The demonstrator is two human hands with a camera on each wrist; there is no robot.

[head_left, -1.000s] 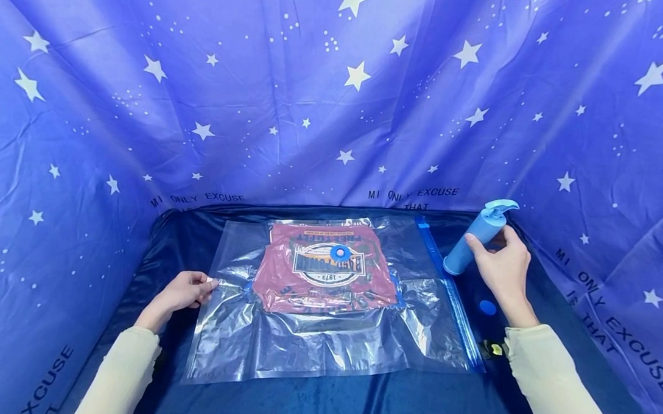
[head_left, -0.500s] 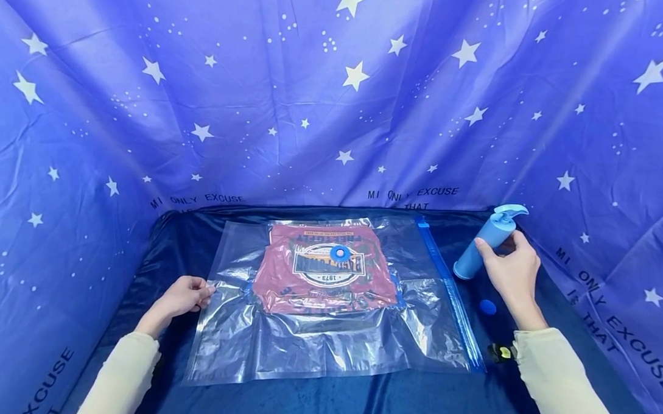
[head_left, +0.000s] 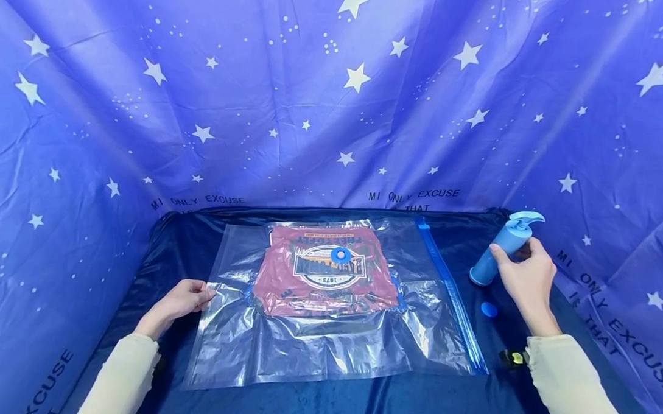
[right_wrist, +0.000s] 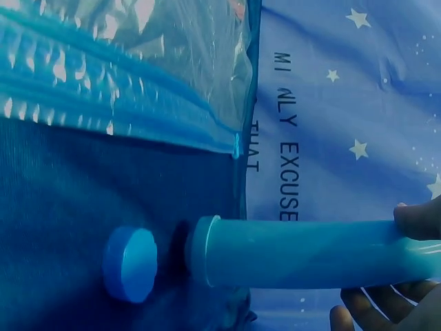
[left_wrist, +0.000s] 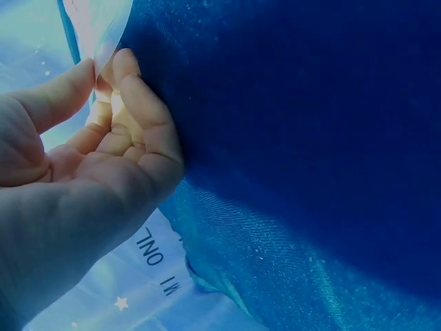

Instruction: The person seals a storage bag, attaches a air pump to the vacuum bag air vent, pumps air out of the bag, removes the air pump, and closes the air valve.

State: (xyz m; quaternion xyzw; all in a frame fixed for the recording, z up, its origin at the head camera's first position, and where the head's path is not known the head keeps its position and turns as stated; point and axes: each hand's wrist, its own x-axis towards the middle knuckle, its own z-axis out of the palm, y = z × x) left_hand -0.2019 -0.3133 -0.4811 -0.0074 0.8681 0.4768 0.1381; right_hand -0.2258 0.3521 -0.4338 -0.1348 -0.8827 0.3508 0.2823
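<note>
A clear vacuum storage bag [head_left: 337, 353] lies flat, with a folded maroon printed garment [head_left: 328, 301] inside. Its round blue valve [head_left: 341, 255] sits over the garment, and a blue zip strip [head_left: 451, 290] runs along the right edge. My left hand [head_left: 182, 299] pinches the bag's left edge between thumb and fingers, as the left wrist view also shows at the film [left_wrist: 110, 34]. To the right of the bag, my right hand [head_left: 526, 281] grips a light blue hand pump [head_left: 497, 252], nearly upright, handle on top. Its base is close over the cloth.
A round blue cap [head_left: 489, 309] lies between the zip strip and my right wrist; the right wrist view shows the cap [right_wrist: 131, 265] beside the pump's base. Dark blue cloth [head_left: 412, 405] covers the table. Star-printed curtains [head_left: 291, 96] enclose the back and sides.
My right hand has moved right and slightly nearer with the pump, away from the zip strip, and the pump stands a little lower. My left hand has shifted slightly nearer along the bag's edge.
</note>
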